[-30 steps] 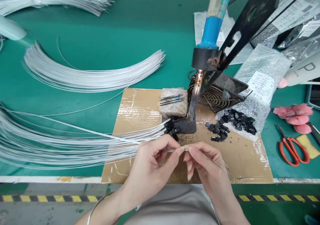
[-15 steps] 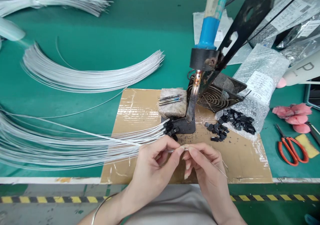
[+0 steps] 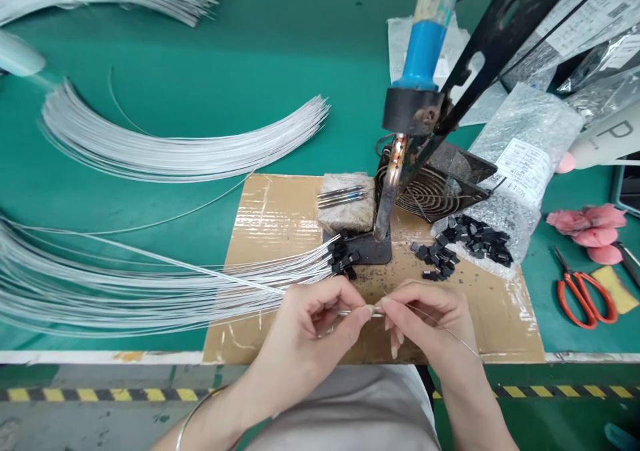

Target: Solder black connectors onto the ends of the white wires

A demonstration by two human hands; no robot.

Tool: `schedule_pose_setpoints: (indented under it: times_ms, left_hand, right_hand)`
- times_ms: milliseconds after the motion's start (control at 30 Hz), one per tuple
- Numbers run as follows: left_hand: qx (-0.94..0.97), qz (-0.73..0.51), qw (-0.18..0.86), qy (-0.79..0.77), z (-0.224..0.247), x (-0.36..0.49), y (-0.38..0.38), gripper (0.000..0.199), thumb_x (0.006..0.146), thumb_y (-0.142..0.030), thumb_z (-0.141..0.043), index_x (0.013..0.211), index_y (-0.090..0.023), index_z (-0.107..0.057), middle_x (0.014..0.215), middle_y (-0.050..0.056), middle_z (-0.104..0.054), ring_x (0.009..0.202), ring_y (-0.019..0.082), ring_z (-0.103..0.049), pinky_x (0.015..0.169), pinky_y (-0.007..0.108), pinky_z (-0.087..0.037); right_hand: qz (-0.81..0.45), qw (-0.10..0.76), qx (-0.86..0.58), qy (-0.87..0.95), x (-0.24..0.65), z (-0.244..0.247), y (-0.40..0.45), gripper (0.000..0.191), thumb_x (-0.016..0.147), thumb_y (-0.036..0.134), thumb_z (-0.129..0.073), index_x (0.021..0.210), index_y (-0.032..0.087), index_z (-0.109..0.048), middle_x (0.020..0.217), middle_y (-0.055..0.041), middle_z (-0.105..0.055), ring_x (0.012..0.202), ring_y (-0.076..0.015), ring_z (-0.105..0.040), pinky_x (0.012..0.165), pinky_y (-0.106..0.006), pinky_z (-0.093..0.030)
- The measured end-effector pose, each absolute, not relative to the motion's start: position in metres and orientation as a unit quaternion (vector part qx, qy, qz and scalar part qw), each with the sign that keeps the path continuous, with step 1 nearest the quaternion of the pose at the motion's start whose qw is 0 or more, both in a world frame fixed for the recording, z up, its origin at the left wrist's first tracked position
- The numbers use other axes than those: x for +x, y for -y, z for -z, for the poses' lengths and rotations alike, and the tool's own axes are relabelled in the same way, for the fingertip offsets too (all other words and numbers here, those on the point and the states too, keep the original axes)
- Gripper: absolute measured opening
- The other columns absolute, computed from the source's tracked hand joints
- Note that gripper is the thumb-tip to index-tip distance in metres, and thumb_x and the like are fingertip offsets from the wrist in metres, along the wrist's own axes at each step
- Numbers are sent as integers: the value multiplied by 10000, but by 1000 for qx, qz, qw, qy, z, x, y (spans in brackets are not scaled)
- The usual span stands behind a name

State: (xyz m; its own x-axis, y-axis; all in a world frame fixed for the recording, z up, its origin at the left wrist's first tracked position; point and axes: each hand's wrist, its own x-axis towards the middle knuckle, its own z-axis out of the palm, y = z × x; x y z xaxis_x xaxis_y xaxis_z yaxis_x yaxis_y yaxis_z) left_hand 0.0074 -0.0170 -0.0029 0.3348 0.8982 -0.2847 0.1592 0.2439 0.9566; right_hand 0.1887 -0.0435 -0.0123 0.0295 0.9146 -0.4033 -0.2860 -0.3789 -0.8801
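Close together over the cardboard (image 3: 280, 224), both my hands pinch at thin wire. My left hand (image 3: 320, 331) is closed on a white wire (image 3: 345, 313) whose end shows between its thumb and fingers. My right hand (image 3: 430, 317) pinches a thin strand, and a fine wire (image 3: 463, 341) trails from it across the wrist. Behind the left hand lies a bundle of white wires (image 3: 165, 297), their right ends fitted with black connectors (image 3: 343, 257). What sits exactly between the fingertips is too small to make out.
A soldering iron (image 3: 425, 54) hangs in a black stand above a small fan (image 3: 435, 184). Loose black connectors (image 3: 480, 237) spill from a bubble bag (image 3: 530, 137). Red-handled scissors (image 3: 585, 297) lie right. Another white wire bundle (image 3: 190, 154) rests on the green mat (image 3: 300, 57).
My right hand has shifted right and a little away from my left. The trailing fine wire moved right with it. The view has tilted slightly.
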Motion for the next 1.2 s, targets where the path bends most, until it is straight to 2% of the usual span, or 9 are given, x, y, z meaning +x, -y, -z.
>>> schedule_pose_setpoints:
  times_ms: [167, 333, 533, 733, 933, 1067, 1200]
  left_hand:
    - [521, -313, 617, -499, 9, 6, 20, 258, 971, -272, -666, 732, -177, -689, 593, -39, -498, 546, 95, -341, 486, 230, -235]
    - [505, -349, 608, -503, 8, 8, 16, 215, 956, -240, -692, 752, -175, -699, 594, -38, -543, 539, 85, -386, 485, 199, -277]
    - [508, -345, 605, -507, 5, 10, 17, 208, 941, -247, -701, 749, -168, -714, 573, -30, -564, 520, 84, -403, 470, 186, -290]
    - [508, -363, 592, -510, 8, 10, 19, 199, 949, -235, -700, 760, -178, -723, 587, -25, -614, 516, 84, -444, 473, 176, -326]
    - [559, -370, 521, -529, 5, 12, 18, 184, 956, -232, -693, 783, -190, -742, 599, -18, -645, 501, 94, -461, 459, 205, -335]
    - [592, -379, 480, -525, 2, 13, 17, 183, 952, -180, -676, 784, -197, -746, 589, -29, -632, 495, 92, -453, 453, 212, -338]
    - [614, -382, 456, -518, 2, 13, 18, 170, 950, -162, -673, 806, -199, -756, 624, -11, -687, 516, 103, -520, 461, 215, -368]
  right_hand:
    - [-623, 499, -544, 259, 188, 13, 41, 148, 849, 364, -884, 773, 238, -881, 642, 4, -707, 438, -83, -583, 418, -204, -521]
    - [-612, 521, -535, 261, 182, 20, 47, 173, 909, 437, -839, 892, 280, -907, 739, -27, -753, 541, -117, -643, 473, -227, -594]
    - [-636, 536, -465, 303, 179, 25, 49, 154, 971, 395, -792, 1019, 307, -909, 828, -50, -784, 579, -116, -674, 487, -203, -615]
    - [-652, 529, -485, 244, 179, 24, 49, 185, 898, 440, -859, 935, 266, -910, 765, -39, -776, 541, -118, -642, 452, -211, -592]
    - [-649, 528, -490, 245, 173, 30, 50, 125, 862, 375, -899, 883, 252, -901, 673, -15, -768, 411, -90, -608, 406, -192, -559]
    - [-655, 531, -486, 228, 171, 33, 50, 131, 860, 376, -906, 878, 247, -897, 680, -13, -767, 418, -98, -625, 394, -192, -556]
    - [-665, 538, -473, 213, 169, 32, 51, 104, 872, 373, -902, 897, 272, -896, 691, 5, -764, 433, -84, -637, 406, -167, -556]
